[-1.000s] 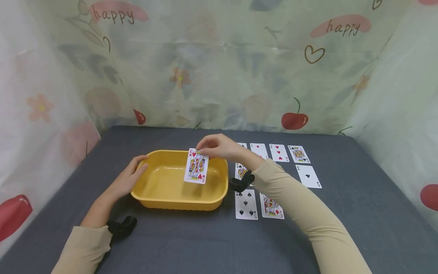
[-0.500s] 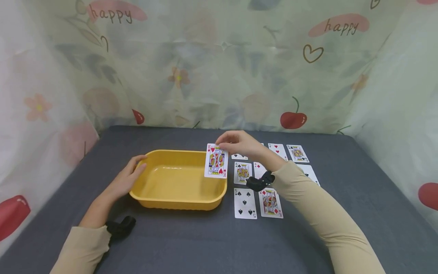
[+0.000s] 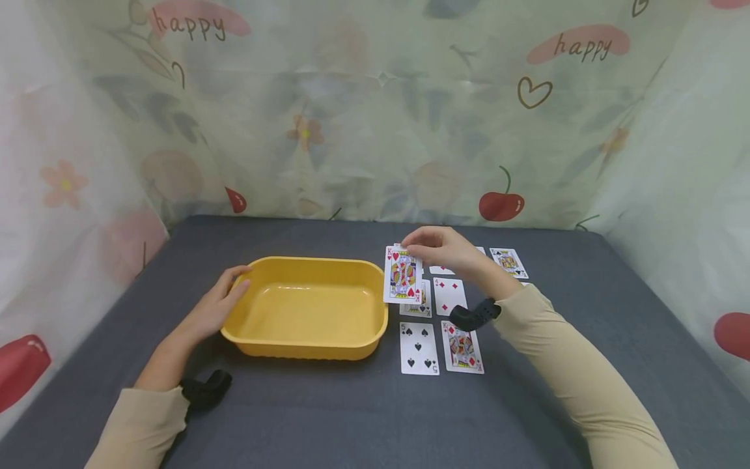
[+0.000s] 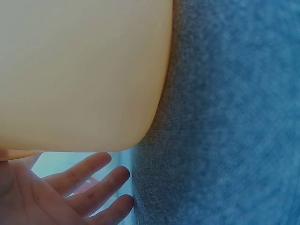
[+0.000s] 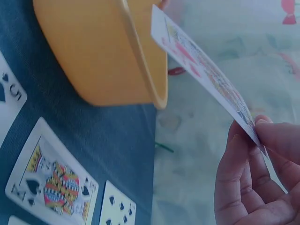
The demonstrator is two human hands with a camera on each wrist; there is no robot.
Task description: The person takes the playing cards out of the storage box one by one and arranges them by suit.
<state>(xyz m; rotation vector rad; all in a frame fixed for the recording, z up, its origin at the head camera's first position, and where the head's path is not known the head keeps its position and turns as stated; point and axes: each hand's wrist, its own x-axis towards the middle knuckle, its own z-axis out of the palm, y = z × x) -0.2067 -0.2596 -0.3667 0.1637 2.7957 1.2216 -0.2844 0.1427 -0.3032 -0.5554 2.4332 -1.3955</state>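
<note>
My right hand (image 3: 442, 249) pinches a king of hearts playing card (image 3: 403, 277) by its top edge, between thumb and fingers. It holds the card raised, just past the right end of a yellow plastic basin (image 3: 305, 350). In the right wrist view the same card (image 5: 206, 75) is seen tilted, nearly edge-on. Partly behind it in the head view lies a king of spades (image 3: 423, 310). At the basin's left end rests my left hand (image 3: 221, 299), thumb over the rim. Its fingers (image 4: 96, 187) look straight and spread beside the outer wall in the left wrist view.
Face-up cards lie right of the basin: a five of spades (image 3: 418, 355), a king of diamonds (image 3: 461, 352), a four of diamonds (image 3: 450, 293), a king of clubs (image 3: 508, 262). The right arm hides others. Printed curtains (image 3: 381, 130) border the dark cloth-covered table (image 3: 328, 417).
My right hand has carried the king of hearts rightwards, from above the basin to beyond its right rim, over the laid cards. My left hand stays at the basin's left end.
</note>
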